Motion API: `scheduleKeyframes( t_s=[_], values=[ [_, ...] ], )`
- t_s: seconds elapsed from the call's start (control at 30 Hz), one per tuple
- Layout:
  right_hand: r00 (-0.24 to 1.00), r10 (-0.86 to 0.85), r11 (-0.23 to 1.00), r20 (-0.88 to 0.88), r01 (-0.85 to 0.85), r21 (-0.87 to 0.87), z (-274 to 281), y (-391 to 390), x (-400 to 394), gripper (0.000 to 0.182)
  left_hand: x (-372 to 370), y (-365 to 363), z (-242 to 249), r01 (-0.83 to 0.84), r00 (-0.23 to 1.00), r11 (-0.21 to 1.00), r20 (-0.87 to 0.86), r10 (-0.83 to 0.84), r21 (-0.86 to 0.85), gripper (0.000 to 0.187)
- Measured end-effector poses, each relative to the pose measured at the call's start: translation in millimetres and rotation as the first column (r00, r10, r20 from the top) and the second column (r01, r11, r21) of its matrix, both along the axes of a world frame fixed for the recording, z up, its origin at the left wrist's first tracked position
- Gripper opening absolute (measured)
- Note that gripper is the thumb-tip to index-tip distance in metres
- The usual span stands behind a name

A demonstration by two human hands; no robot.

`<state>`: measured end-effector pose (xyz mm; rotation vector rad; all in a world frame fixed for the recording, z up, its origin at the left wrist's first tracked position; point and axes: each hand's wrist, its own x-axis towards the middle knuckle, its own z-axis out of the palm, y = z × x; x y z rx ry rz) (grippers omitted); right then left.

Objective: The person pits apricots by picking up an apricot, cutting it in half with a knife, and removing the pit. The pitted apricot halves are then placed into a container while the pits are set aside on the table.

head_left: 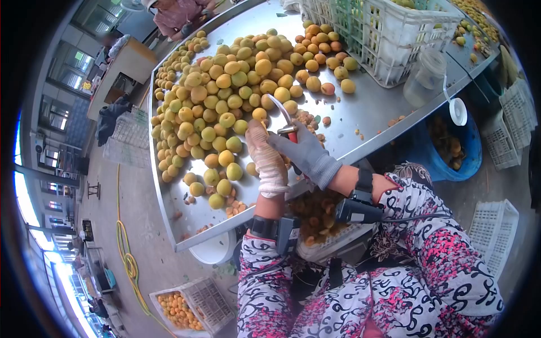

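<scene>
My left hand [266, 159], in a stained pale glove, is closed with its fingertips together beside the pile. A bit of yellow-orange fruit, seemingly an apricot [266, 127], shows at those fingers, mostly hidden. In a grey glove, my right hand [309, 156] grips a red-handled hand cutter [291, 133], its curved metal end pointing up and left over the table. Both hands meet at the near side of the apricot pile [220, 101]. Small brown pits and scraps [309, 119] lie just beyond the right hand.
The metal table [366, 104] has a raised rim. On it stand a white plastic crate [389, 39] and a clear jar [425, 76]. Below are a blue tub [470, 160], a crate of fruit halves [321, 248], a white bucket [211, 248] and another crate [208, 301]. A person [180, 17] works opposite.
</scene>
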<state>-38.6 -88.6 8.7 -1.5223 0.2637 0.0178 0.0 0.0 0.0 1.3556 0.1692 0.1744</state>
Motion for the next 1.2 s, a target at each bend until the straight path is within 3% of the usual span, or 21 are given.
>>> scheduleKeyframes(
  t_s=[0.07,0.1,0.17,0.2,0.23,0.27,0.3,0.33,0.37,0.43,0.47,0.5,0.57,0.6,0.83,0.9,0.97,1.0,1.07,1.1,1.2],
  values=[
    [0.996,0.009,0.995,0.083,-0.017,0.095,-10,-7,-2,0.059,-13,1,11,0.173,0.985,0.983,0.006,-0.173,-0.065,0.04],
    [0.997,0.069,0.969,-0.029,-0.06,0.239,-10,-8,7,0.051,-8,12,22,0.217,0.964,0.957,-0.113,-0.241,-0.194,0.04],
    [0.998,0.033,0.939,-0.043,-0.016,0.344,8,-27,6,0.045,-15,22,12,0.238,0.971,0.958,0.026,-0.237,-0.16,0.04],
    [1.0,0.02,0.921,0.016,-0.024,0.388,9,-38,10,0.041,-15,30,11,0.276,0.949,0.934,-0.09,-0.302,-0.227,0.04],
    [0.997,-0.002,0.902,0.08,-0.033,0.431,12,-47,12,0.038,-28,36,18,0.419,0.907,0.908,0.049,-0.418,-0.012,0.043],
    [0.994,0.021,0.893,0.103,-0.066,0.446,17,-58,13,0.037,-41,39,28,0.499,0.838,0.799,0.048,-0.544,0.335,0.044],
    [0.991,0.041,0.881,0.124,-0.094,0.463,20,-66,10,0.035,-48,43,34,0.507,0.755,0.579,-0.004,-0.656,0.638,0.045],
    [0.985,0.024,0.879,0.172,-0.103,0.465,24,-67,8,0.033,-44,47,36,0.772,0.629,0.576,-0.194,-0.753,0.269,0.043],
    [0.987,0.015,0.879,0.161,-0.09,0.469,29,-68,6,0.033,-53,49,37,0.773,0.616,0.517,-0.24,-0.75,0.368,0.041],
    [0.975,0.173,0.905,0.14,-0.213,0.367,33,-66,1,0.032,-62,31,53,0.654,0.755,0.654,-0.267,-0.599,0.381,0.035],
    [0.968,0.182,0.912,0.175,-0.232,0.339,23,-59,7,0.033,-50,39,42,0.65,0.733,0.567,-0.22,-0.644,0.506,0.041],
    [0.97,0.193,0.958,0.147,-0.219,0.186,25,-54,5,0.033,-56,31,46,0.652,0.748,0.755,-0.211,-0.629,0.062,0.042],
    [0.952,0.23,0.971,0.202,-0.238,0.015,20,-47,5,0.04,-54,26,38,0.722,0.68,0.677,-0.032,-0.732,-0.141,0.034],
    [0.955,0.288,0.954,0.068,-0.28,-0.109,30,-49,6,0.046,-47,29,33,0.688,0.645,0.609,-0.052,-0.762,-0.394,0.031],
    [0.925,0.368,0.918,0.092,-0.346,-0.192,36,-51,7,0.044,-43,26,42,0.721,0.635,0.638,-0.112,-0.764,-0.271,0.027],
    [0.947,0.286,0.954,0.146,-0.268,-0.133,42,-50,4,0.038,-46,20,44,0.709,0.654,0.666,-0.136,-0.744,-0.23,0.033],
    [0.981,0.048,0.985,0.186,-0.078,0.156,53,-55,2,0.03,-46,16,43,0.707,0.686,0.7,-0.147,-0.713,-0.096,0.04],
    [0.976,0.0,0.951,0.216,-0.067,0.301,55,-58,2,0.028,-44,15,33,0.647,0.691,0.704,-0.165,-0.704,-0.292,0.034],
    [0.934,-0.036,0.795,0.356,-0.188,0.576,53,-66,10,0.025,-45,8,22,0.567,0.726,0.715,-0.163,-0.668,-0.409,0.034],
    [0.944,-0.05,0.859,0.325,-0.126,0.496,63,-69,1,0.024,-41,6,17,0.552,0.717,0.685,-0.148,-0.681,-0.476,0.036],
    [0.941,-0.042,0.762,0.335,-0.187,0.621,65,-68,5,0.027,-45,-4,18,0.444,0.707,0.688,-0.248,-0.663,-0.575,0.039]
  ],
)
